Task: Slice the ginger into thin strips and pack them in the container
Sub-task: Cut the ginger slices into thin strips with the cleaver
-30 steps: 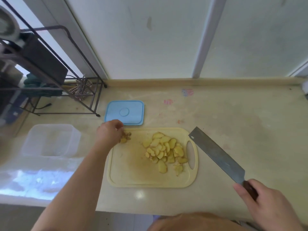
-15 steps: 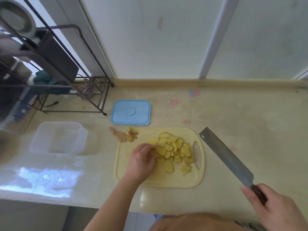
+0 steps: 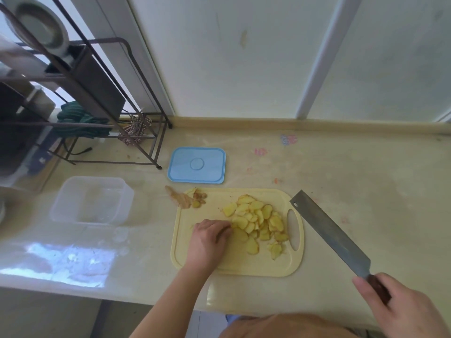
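Left hand [image 3: 210,240], fingers curled, rests against the ginger slices [image 3: 258,222] heaped on the yellow cutting board [image 3: 219,267], right of the empty clear container [image 3: 91,200], while the right hand [image 3: 402,311] grips the cleaver [image 3: 329,236] above the desk [image 3: 353,181].

I can't see my left hand's fingers [image 3: 225,230], curled under among the pale yellow ginger slices [image 3: 258,222]; my right hand [image 3: 405,311] runs off frame.

A home kitchen is showing: a dark metal dish rack [image 3: 80,98] is standing at the glossy beige stone countertop's [image 3: 353,191] back left corner.
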### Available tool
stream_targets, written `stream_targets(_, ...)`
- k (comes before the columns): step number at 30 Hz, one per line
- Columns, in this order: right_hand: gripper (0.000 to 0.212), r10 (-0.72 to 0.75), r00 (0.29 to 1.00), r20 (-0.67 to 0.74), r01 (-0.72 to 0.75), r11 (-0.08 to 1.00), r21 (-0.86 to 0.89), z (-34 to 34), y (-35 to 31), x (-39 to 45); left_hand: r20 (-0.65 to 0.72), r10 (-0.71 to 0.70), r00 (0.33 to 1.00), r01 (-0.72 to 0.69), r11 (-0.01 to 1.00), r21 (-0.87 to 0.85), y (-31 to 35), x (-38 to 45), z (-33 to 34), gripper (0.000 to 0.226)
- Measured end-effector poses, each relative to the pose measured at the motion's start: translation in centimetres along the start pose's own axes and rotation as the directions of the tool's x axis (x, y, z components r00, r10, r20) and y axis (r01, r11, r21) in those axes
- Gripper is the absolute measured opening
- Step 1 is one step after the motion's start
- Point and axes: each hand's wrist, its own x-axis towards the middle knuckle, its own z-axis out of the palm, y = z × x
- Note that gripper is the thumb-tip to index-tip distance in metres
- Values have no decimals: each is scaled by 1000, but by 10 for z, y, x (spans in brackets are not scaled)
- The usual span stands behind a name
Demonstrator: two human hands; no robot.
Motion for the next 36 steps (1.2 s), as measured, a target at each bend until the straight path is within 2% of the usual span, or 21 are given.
stream_targets(4,92,8,1000,0,-8,1000,12,1,-1,1,67,-25,997,32,994,-101,-1,4,-7,22)
stream_targets(8,93,2,1000,6,-2,1000,-6,2,-1,1,160,-210,964,231,965,-123,-1,10,-19,42)
stream_targets(12,95,-8,1000,5,8,1000,-20,2,-1,2,183,-275,944,306,935,-178,-2,12,-31,38)
stream_targets(14,96,-11,1000,16,11,1000,-21,2,-2,2,230,-258,938,308,926,-218,2,16,-32,36)
stream_targets(17,94,-20,1000,23,20,1000,-19,2,-3,2,295,-223,929,280,946,-165,10,24,-26,28)
stream_targets(20,91,-22,1000,21,22,1000,-4,1,-4,3,289,-282,915,327,938,-117,16,23,-19,28)
stream_targets(25,93,-16,1000,22,17,1000,-11,1,-2,3,228,-278,933,293,956,-30,25,6,-4,32)
stream_targets(30,91,-19,1000,19,19,1000,1,2,-2,4,211,-345,915,336,939,76,38,1,0,40)
stream_targets(36,93,-21,999,27,21,1000,-8,-1,-5,5,161,-455,876,465,885,-33,47,-7,7,38)
